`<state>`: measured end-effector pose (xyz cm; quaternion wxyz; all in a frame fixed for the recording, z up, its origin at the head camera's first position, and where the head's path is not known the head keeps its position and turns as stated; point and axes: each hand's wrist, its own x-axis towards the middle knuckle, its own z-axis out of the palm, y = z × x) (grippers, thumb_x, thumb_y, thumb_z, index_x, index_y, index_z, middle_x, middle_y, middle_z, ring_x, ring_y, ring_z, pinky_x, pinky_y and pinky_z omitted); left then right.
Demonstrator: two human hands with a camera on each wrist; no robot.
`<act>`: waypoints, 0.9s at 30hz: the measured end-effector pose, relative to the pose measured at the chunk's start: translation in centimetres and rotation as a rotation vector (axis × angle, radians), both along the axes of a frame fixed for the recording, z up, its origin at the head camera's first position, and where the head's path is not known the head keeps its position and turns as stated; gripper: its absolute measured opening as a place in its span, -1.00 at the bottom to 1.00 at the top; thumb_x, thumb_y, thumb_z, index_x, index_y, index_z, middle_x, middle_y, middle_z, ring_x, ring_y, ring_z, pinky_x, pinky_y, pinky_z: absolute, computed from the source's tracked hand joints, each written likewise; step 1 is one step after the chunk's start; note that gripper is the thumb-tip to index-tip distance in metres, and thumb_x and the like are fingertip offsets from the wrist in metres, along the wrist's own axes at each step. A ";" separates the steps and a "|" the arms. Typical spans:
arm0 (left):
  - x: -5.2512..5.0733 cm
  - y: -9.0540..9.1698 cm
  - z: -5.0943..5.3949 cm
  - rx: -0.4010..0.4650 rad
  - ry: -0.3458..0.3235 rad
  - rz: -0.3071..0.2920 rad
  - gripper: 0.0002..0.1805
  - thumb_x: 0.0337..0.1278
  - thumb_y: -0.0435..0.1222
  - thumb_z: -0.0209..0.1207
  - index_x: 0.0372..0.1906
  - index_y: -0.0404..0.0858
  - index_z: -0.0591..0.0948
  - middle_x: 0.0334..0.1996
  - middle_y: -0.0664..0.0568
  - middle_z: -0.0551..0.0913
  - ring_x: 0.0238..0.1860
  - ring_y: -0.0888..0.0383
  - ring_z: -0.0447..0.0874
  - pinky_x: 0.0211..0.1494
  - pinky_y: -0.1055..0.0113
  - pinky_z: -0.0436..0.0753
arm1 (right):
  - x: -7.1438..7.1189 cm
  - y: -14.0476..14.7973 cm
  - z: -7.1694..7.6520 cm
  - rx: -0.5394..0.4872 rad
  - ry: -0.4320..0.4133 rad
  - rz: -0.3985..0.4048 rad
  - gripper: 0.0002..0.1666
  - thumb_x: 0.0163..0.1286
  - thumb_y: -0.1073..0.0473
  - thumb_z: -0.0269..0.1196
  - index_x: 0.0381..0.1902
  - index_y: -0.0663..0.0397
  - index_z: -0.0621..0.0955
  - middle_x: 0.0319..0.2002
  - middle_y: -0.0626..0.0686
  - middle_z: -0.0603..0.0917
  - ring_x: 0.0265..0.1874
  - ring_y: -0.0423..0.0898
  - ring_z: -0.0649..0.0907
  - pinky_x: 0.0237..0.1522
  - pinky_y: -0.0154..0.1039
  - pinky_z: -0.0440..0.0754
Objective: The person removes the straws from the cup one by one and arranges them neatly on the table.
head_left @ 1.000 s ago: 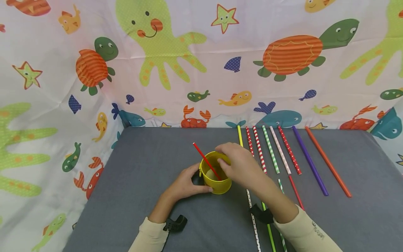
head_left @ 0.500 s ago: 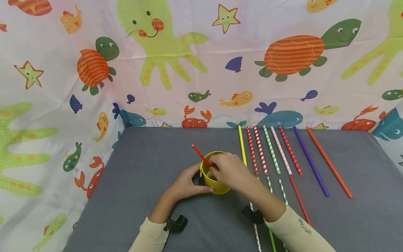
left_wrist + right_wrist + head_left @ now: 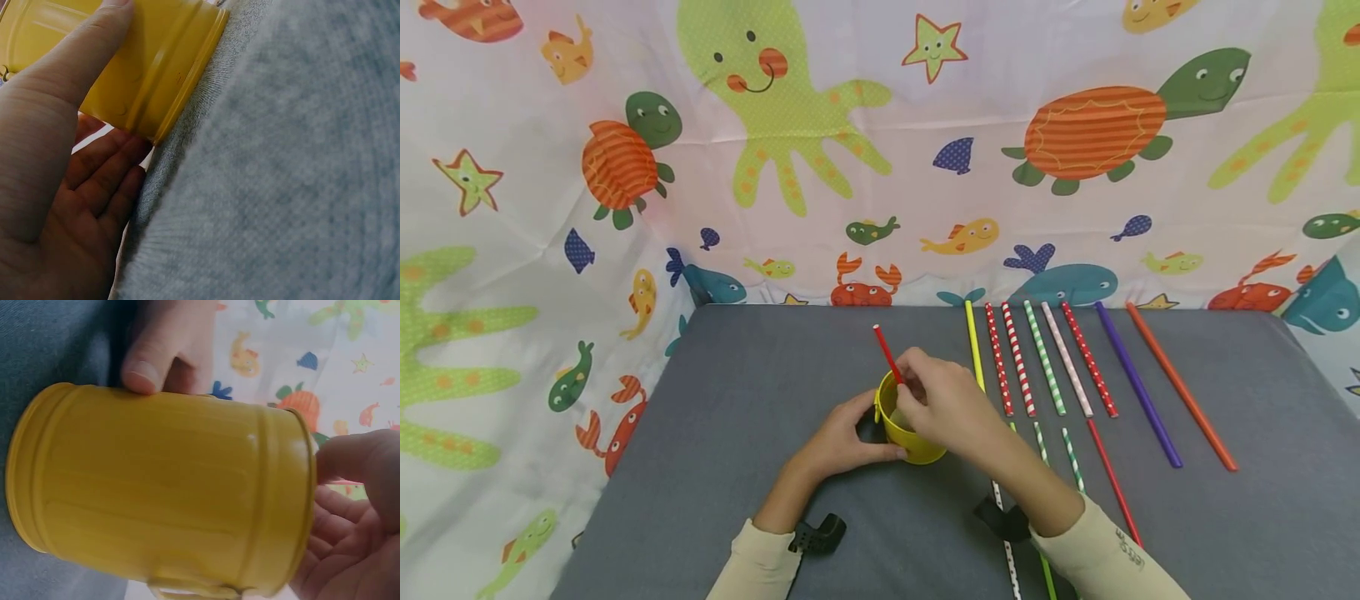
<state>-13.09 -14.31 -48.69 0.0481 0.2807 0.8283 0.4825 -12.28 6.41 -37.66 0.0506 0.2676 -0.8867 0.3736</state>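
A small yellow metal bucket (image 3: 919,448) stands upright on the grey cloth. My left hand (image 3: 841,440) grips it from the left, the thumb along its near side (image 3: 94,50) and the other fingers behind. At the bucket's mouth, my right hand (image 3: 951,408) pinches a red straw (image 3: 887,352) between thumb and fingers. The straw's upper end sticks out to the far left, and its lower part is hidden by the hand and the bucket. In the right wrist view the bucket wall (image 3: 156,481) covers much of the picture, with the right fingers at its rim.
Right of the bucket lie straws in two rows. The far row includes a yellow straw (image 3: 973,342), a purple straw (image 3: 1138,383) and an orange straw (image 3: 1180,383). Nearer lies another red straw (image 3: 1112,479), with several straws partly under the right forearm. A sea-animal curtain (image 3: 820,167) stands behind.
My right hand has gone from the bucket's right rim to the red straw and taken hold of it. The straw has risen slightly and become steeper. My left hand keeps its grip.
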 end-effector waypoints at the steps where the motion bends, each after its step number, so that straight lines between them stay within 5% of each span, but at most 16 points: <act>1: 0.2 0.1 0.5 0.004 0.003 -0.001 -0.14 -0.11 -0.23 0.58 0.38 -0.14 0.45 0.19 0.08 0.58 0.15 0.14 0.52 0.32 0.14 0.43 | 0.1 0.2 0.2 -0.037 0.002 -0.003 -0.82 0.31 0.29 0.27 -0.13 0.14 0.58 -0.35 -0.08 0.67 -0.42 -0.22 0.62 -0.33 -0.26 0.66; 6: 1.2 0.4 2.8 0.020 0.019 -0.004 -0.18 -0.12 -0.31 0.57 0.33 -0.27 0.47 0.16 -0.01 0.60 0.14 0.07 0.55 0.31 0.17 0.45 | 0.6 1.0 1.2 -0.203 0.023 0.002 -0.77 0.35 0.34 0.25 -0.05 0.15 0.54 -0.24 0.02 0.69 -0.29 -0.18 0.68 -0.25 -0.22 0.72; 17: 1.1 0.4 2.9 0.023 -0.024 -0.005 -0.16 -0.13 -0.30 0.58 0.33 -0.38 0.46 0.19 -0.20 0.58 0.19 -0.13 0.52 0.34 0.01 0.40 | 0.9 5.2 4.4 -0.361 0.199 -0.129 -0.72 0.32 0.45 0.28 -0.04 0.23 0.53 -0.26 -0.01 0.64 -0.30 -0.18 0.63 -0.26 -0.34 0.68; 20: 1.0 0.3 2.5 0.019 -0.033 -0.003 -0.14 -0.13 -0.29 0.59 0.34 -0.37 0.46 0.20 -0.19 0.57 0.21 -0.13 0.51 0.34 -0.01 0.39 | 1.0 6.5 5.2 -0.389 0.217 -0.164 -0.74 0.34 0.46 0.25 -0.03 0.28 0.53 -0.26 0.02 0.65 -0.31 -0.17 0.64 -0.23 -0.41 0.65; 27: -0.2 -0.1 -0.7 0.023 -0.029 0.007 -0.08 -0.18 -0.21 0.61 0.38 -0.19 0.45 0.24 0.00 0.57 0.23 0.02 0.50 0.35 -0.01 0.38 | 1.6 8.9 6.0 -0.379 0.222 -0.264 -0.71 0.34 0.45 0.26 0.01 0.34 0.53 -0.27 0.07 0.66 -0.31 -0.26 0.64 -0.20 -0.51 0.60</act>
